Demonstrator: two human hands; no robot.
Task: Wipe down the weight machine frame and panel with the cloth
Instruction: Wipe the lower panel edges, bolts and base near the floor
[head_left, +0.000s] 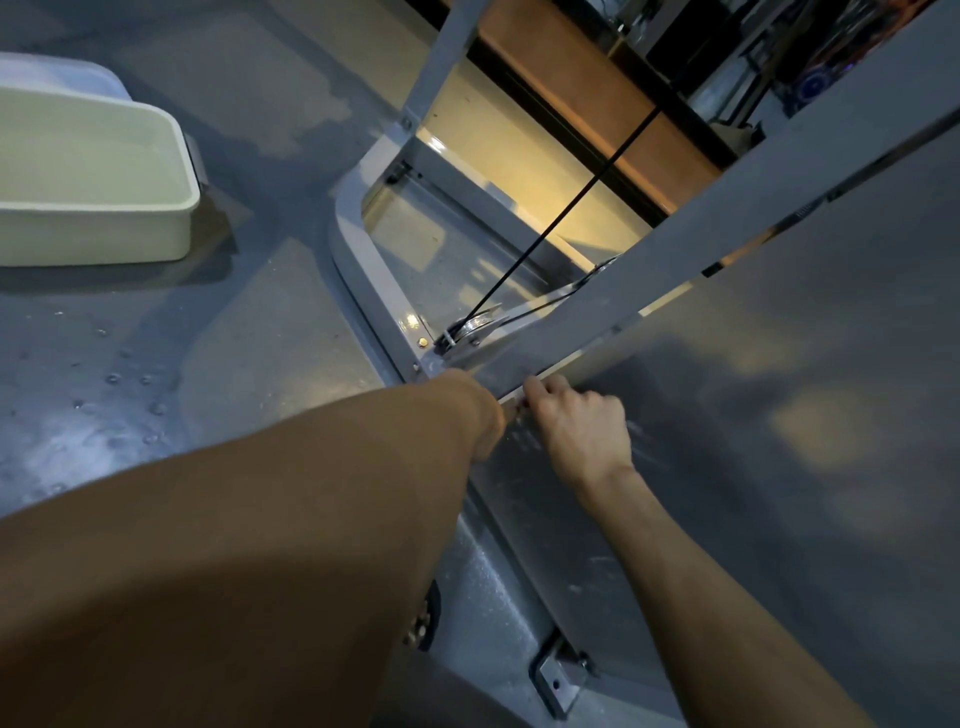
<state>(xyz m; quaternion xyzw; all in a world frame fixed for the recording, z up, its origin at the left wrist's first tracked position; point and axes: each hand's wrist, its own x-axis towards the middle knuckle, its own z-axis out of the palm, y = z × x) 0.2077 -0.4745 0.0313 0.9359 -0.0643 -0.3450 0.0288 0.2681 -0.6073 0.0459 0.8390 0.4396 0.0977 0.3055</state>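
Single head-worn wide-angle view, looking steeply down and forward, close over both forearms, machine frame (675, 249) crossing diagonally at right, floor (249, 332) filling the left half

Pale tub (104, 208) on wet grey floor (218, 364)

We find no text we can read anywhere here. The frame (675, 249) and panel (779, 441) show us no labels or numbers.
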